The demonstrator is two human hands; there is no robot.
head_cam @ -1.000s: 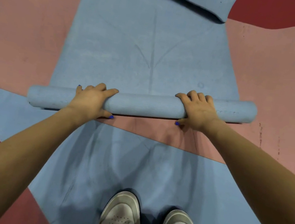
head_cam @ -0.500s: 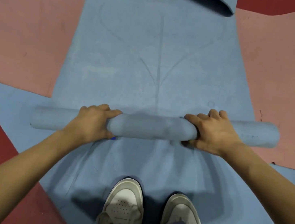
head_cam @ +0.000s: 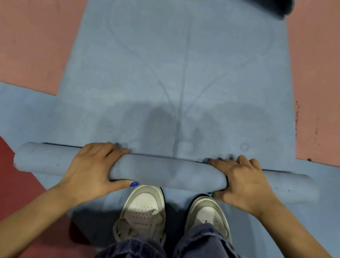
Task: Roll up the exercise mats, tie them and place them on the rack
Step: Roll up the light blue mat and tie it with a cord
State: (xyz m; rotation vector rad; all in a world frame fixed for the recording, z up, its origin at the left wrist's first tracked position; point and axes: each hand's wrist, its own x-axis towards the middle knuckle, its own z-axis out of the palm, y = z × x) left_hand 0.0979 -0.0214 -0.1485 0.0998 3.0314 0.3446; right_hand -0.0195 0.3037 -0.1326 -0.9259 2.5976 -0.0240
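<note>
Blue mat [head_cam: 183, 76], near end tightly rolled.

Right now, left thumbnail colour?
Bright blue polish on the left hand's thumbnail; head view, the only one.

The rolled part of the mat [head_cam: 169, 172] lies across the lower middle of the frame, just above two shoes [head_cam: 142, 210]. Its flat part [head_cam: 180, 64] stretches to the top, between two other mats [head_cam: 27, 21] at upper left and upper right.
</note>
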